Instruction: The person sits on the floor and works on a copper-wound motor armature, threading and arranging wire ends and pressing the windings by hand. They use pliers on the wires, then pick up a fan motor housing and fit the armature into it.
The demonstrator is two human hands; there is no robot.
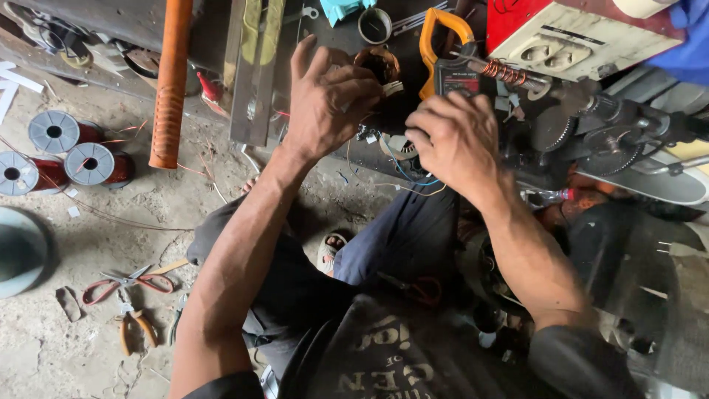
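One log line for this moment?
left hand: grips round copper-wound motor coil | right hand: at coil's wires | orange clamp meter behind

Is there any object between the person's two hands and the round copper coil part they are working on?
Nothing visible does. The left hand already rests on the copper-wound coil part, its fingers curled over the rim. The right hand sits just below, beside it, over thin loose wires; whether it touches the coil cannot be told.

Single head-worn view, looking steeply down, close over both hands (pixel 332 100), lap and dusty floor (pixel 111 244)
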